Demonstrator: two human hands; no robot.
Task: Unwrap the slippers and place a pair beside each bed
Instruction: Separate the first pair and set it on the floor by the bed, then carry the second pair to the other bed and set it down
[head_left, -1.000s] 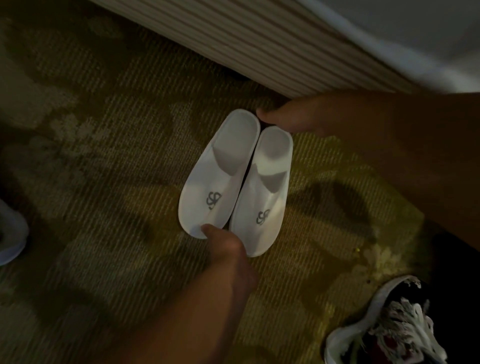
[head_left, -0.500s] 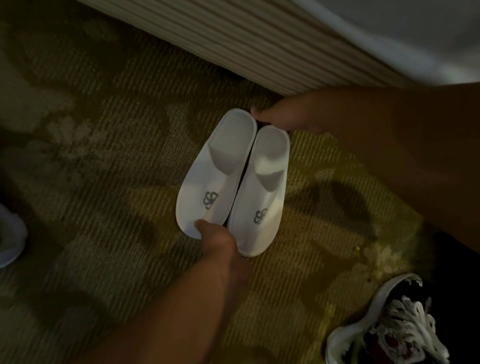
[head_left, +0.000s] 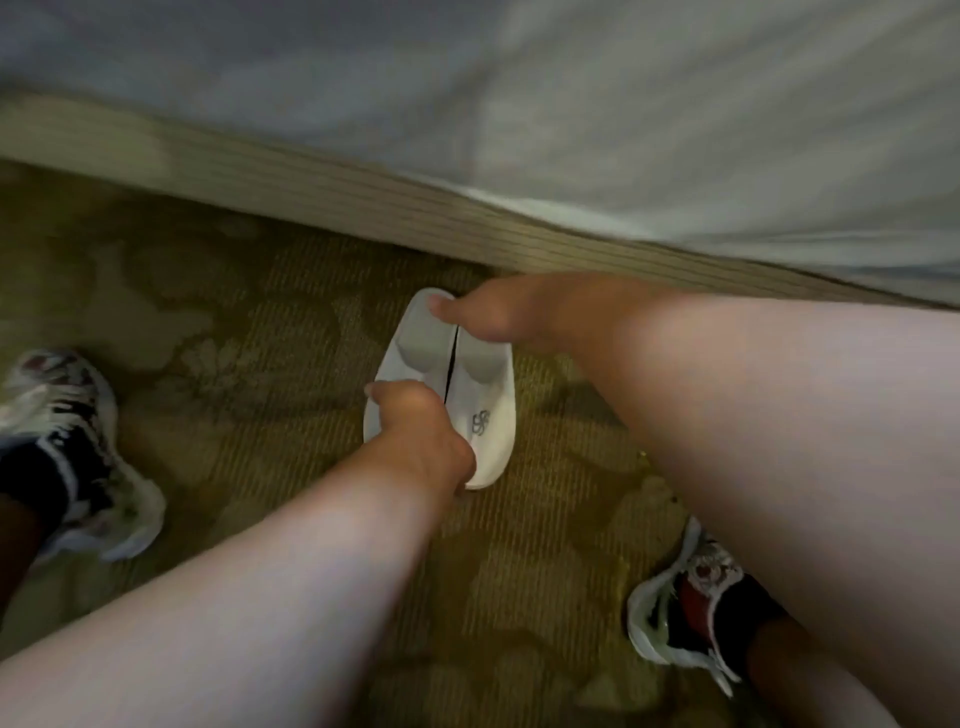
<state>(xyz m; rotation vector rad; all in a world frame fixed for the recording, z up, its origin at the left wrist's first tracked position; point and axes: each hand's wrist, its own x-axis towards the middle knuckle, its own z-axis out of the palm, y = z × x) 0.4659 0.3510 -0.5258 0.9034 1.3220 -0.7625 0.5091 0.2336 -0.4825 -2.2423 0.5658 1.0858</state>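
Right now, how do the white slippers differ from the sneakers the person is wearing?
The slippers are plain white with a small grey logo; the sneakers are patterned in white, black and red. The slippers lie empty, side by side by the bed, with the left hand and right hand on them; the sneakers are on the feet, set far apart. Both pairs rest on the carpet.
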